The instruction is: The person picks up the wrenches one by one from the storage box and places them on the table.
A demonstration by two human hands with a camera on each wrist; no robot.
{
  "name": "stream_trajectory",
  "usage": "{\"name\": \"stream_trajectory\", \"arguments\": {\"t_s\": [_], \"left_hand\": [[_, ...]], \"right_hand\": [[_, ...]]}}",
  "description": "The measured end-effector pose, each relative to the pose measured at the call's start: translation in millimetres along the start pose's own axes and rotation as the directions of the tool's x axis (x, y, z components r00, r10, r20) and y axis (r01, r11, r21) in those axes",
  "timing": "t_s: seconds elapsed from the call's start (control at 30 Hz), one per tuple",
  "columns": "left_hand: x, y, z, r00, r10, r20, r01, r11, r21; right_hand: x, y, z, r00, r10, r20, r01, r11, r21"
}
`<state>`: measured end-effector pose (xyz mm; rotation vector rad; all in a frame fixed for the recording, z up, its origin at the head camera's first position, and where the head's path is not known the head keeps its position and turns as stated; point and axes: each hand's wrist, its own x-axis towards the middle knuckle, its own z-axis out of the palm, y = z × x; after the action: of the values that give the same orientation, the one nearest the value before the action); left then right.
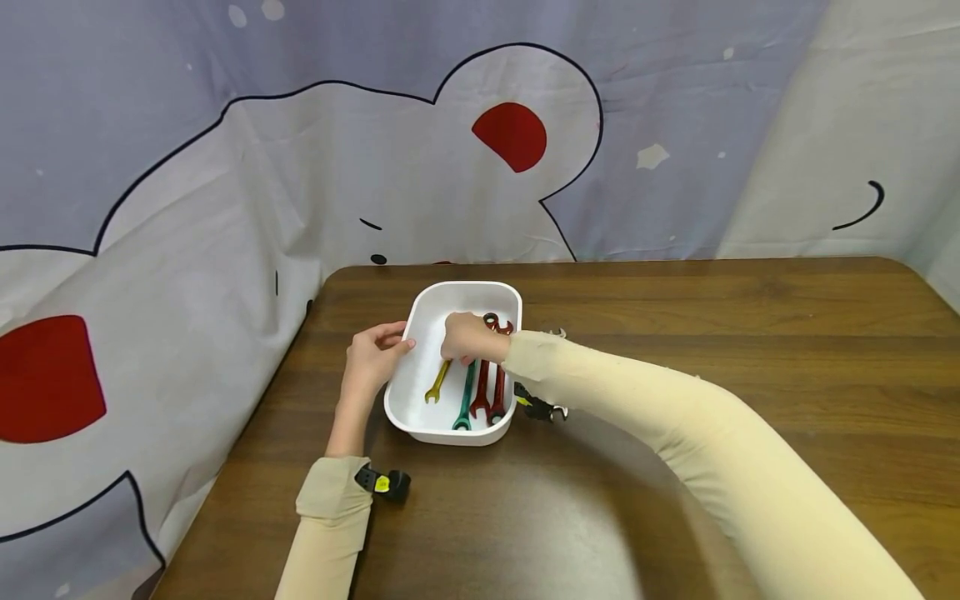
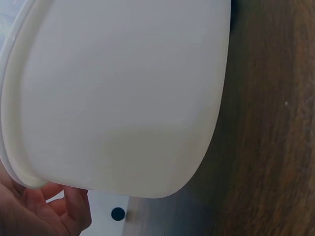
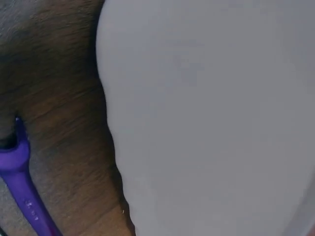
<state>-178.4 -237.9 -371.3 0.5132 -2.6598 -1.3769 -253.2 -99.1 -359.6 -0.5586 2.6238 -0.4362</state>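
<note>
A white plastic bin (image 1: 450, 437) stands on the table. My left hand (image 1: 371, 360) grips its left rim, with the thumb at the edge; in the left wrist view its fingers (image 2: 74, 209) curl by the bin's corner. Inside the bin, my right hand (image 1: 468, 335) has curled fingers over the upper end of a yellow wrench (image 1: 437, 385), which it appears to pinch; the fingertips are hidden. A green wrench (image 1: 466, 398) and two red wrenches (image 1: 482, 392) lie to the right in the bin, partly covered by the hand and wrist.
Right of the bin, a purple wrench (image 3: 24, 187) lies on the wooden table (image 1: 712, 300). Near the right sleeve, silvery wrench ends (image 1: 558, 413) show, mostly hidden by the arm. A printed curtain (image 1: 315, 183) hangs behind the table.
</note>
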Motion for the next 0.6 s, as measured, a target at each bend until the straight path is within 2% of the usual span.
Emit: {"name": "stream_trajectory", "arguments": {"t_s": [0.17,0.47,0.6], "left_hand": [[-0.5,0.4,-1.0,1.000,0.008,0.000,-0.008,1.000,0.003],[0.6,-1.5,-2.5,1.000,0.018,0.000,-0.018,1.000,0.009],[0.8,-1.9,-2.4,1.000,0.021,0.005,-0.021,1.000,0.000]], "right_hand": [[0.3,-2.4,2.8,0.999,-0.046,-0.017,0.044,0.996,-0.073],[-2.2,-6.9,6.7,0.992,-0.125,0.000,0.124,0.987,-0.103],[-3.7,-9.5,8.1,0.995,-0.098,0.016,0.099,0.991,-0.088]]}}
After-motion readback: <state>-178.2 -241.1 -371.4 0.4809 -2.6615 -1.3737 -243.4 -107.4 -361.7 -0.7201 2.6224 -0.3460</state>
